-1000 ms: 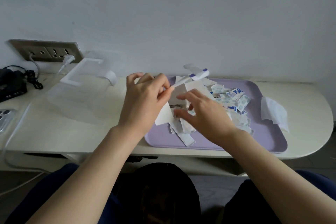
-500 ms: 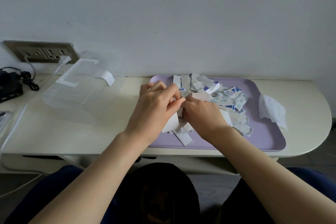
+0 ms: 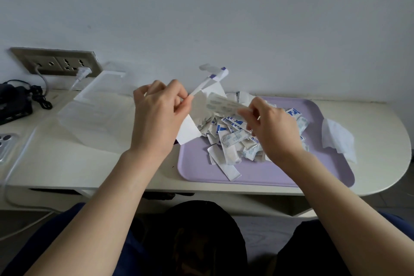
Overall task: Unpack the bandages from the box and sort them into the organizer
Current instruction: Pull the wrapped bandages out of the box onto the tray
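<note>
Head view: grips box [image 3: 190, 133] in left hand [image 3: 156, 116], pinches bandage [image 3: 220, 104] in right hand [image 3: 273, 130], lengthwise toward organizer [image 3: 96, 107] at left

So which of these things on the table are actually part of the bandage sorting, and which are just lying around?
Part of the job: white box gripped by the left hand; bandage strip pinched by the right hand; bandage pile on the purple tray; clear organizer.
Just lying about: tissue; phone; black device; wall socket.
</note>
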`<state>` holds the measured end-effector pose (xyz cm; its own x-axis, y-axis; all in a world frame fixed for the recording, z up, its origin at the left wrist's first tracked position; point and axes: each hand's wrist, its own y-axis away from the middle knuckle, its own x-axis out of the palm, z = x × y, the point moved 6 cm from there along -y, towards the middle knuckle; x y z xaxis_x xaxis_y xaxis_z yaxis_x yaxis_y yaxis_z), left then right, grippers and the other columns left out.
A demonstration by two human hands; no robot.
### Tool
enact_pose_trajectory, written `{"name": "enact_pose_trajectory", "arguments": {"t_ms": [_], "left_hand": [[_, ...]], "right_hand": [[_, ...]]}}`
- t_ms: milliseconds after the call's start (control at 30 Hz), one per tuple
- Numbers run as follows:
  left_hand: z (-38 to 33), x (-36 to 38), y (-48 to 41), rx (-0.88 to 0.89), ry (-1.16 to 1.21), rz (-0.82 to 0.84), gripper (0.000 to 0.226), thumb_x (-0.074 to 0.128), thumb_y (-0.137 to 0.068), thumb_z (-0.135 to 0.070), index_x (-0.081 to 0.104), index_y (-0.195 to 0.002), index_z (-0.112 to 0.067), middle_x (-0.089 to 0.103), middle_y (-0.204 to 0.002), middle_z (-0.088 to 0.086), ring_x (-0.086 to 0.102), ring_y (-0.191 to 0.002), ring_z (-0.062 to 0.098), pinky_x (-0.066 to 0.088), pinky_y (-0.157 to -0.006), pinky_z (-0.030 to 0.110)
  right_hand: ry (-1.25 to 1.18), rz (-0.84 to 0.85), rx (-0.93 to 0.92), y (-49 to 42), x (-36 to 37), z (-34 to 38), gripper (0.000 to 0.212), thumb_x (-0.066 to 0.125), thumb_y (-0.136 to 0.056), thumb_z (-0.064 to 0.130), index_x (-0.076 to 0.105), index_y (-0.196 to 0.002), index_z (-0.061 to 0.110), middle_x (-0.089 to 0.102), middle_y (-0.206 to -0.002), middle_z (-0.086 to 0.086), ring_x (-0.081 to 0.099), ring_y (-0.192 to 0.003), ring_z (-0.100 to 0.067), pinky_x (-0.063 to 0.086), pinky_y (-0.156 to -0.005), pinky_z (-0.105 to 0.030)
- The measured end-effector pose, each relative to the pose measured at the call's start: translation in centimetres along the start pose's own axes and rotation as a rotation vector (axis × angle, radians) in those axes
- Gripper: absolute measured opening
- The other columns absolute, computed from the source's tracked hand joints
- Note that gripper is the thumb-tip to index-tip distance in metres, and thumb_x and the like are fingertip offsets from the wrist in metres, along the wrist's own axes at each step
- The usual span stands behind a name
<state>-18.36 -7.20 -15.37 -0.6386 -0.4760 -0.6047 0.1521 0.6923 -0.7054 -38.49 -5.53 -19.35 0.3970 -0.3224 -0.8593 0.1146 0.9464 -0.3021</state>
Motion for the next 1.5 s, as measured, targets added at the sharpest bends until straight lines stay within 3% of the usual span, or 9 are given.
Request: {"name": "enact_pose_trajectory", "arguments": {"t_ms": [300,467,633,767,900,1000,1100,1300,1500], "left_hand": [[1.3,-1.1,-0.1,-0.084,-0.027,-0.032,0.018,0.063,-0.082,-0.016,0.052,-0.07,-0.011,0.05,-0.052,-0.002,0.036,-0.062,0.013,0.023,-0.073,0.024],[0.8,-0.6,0.0,-0.08,0.007,-0.02,0.018,0.065,-0.081,-0.014,0.052,-0.069,-0.011,0.05,-0.051,-0.001,0.037,-0.061,0.014,0.03,-0.075,0.028],[0.5,-0.2,0.2,-0.085,0.059,-0.006,0.018,0.064,-0.081,-0.015,0.053,-0.068,-0.01,0.05,-0.05,0.0,0.038,-0.059,0.015,0.035,-0.072,0.031],[-0.4,0.4,0.3,-0.042,0.104,0.018,0.018,0.064,-0.081,-0.014,0.053,-0.068,-0.009,0.049,-0.051,0.0,0.041,-0.058,0.017,0.039,-0.069,0.032],[-1.9,0.8,0.8,0.034,0.14,0.045,0.02,0.063,-0.082,-0.019,0.052,-0.067,-0.011,0.043,-0.054,-0.008,0.037,-0.061,0.01,0.036,-0.076,0.03],[-3.2,1.3,1.2,0.133,0.128,0.098,0.02,0.059,-0.082,-0.025,0.055,-0.068,-0.012,0.042,-0.056,-0.011,0.04,-0.065,0.009,0.035,-0.086,0.033],[-4.3,2.1,1.9,0.227,0.105,0.139,0.019,0.061,-0.082,-0.025,0.056,-0.069,-0.013,0.037,-0.059,-0.013,0.041,-0.066,0.009,0.033,-0.092,0.033],[-4.6,2.3,2.1,0.214,0.13,0.153,0.018,0.059,-0.082,-0.025,0.056,-0.069,-0.013,0.039,-0.057,-0.012,0.041,-0.065,0.01,0.033,-0.093,0.031],[-3.8,1.6,1.4,0.143,0.127,0.113,0.021,0.055,-0.083,-0.028,0.057,-0.069,-0.013,0.038,-0.058,-0.014,0.04,-0.065,0.009,0.033,-0.087,0.031]], "right_hand": [[0.091,0.049,0.014,0.5,0.3,-0.8,0.038,0.044,-0.096,0.035,0.06,-0.069,0.014,0.061,-0.059,0.006,0.058,-0.062,-0.024,0.043,-0.057,-0.032],[0.117,0.044,-0.038,0.5,0.9,-0.8,0.028,0.046,-0.095,0.028,0.064,-0.08,0.013,0.064,-0.067,-0.007,0.058,-0.065,-0.033,0.047,-0.057,-0.037],[0.102,0.035,-0.047,0.3,0.9,-0.9,0.024,0.046,-0.096,0.029,0.057,-0.115,0.019,0.07,-0.086,-0.004,0.064,-0.08,-0.03,0.05,-0.065,-0.038],[-0.05,-0.045,-0.125,0.7,-0.3,0.8,0.024,0.049,-0.095,0.025,0.054,-0.117,0.018,0.066,-0.094,0.003,0.062,-0.08,-0.024,0.05,-0.066,-0.039],[-0.158,0.212,-0.218,1.7,1.2,3.0,0.035,0.056,-0.088,0.044,0.056,-0.117,0.025,0.059,-0.108,0.009,0.055,-0.086,-0.006,0.048,-0.075,-0.031],[0.052,0.382,-0.232,2.5,2.7,3.3,0.048,0.051,-0.085,0.056,0.05,-0.124,0.027,0.057,-0.115,0.011,0.051,-0.107,-0.01,0.039,-0.076,-0.027],[0.154,0.426,-0.23,2.7,3.0,3.5,0.037,0.048,-0.09,0.049,0.049,-0.117,0.024,0.059,-0.111,0.006,0.055,-0.104,-0.017,0.03,-0.067,-0.027],[0.355,0.385,-0.271,2.5,3.4,3.7,0.035,0.041,-0.097,0.036,0.04,-0.125,0.017,0.055,-0.116,-0.007,0.06,-0.098,-0.031,0.03,-0.064,-0.031],[0.159,0.213,-0.246,1.9,2.5,3.5,0.028,0.049,-0.094,0.034,0.045,-0.119,0.023,0.062,-0.102,0.003,0.062,-0.084,-0.032,0.044,-0.063,-0.034]]}}
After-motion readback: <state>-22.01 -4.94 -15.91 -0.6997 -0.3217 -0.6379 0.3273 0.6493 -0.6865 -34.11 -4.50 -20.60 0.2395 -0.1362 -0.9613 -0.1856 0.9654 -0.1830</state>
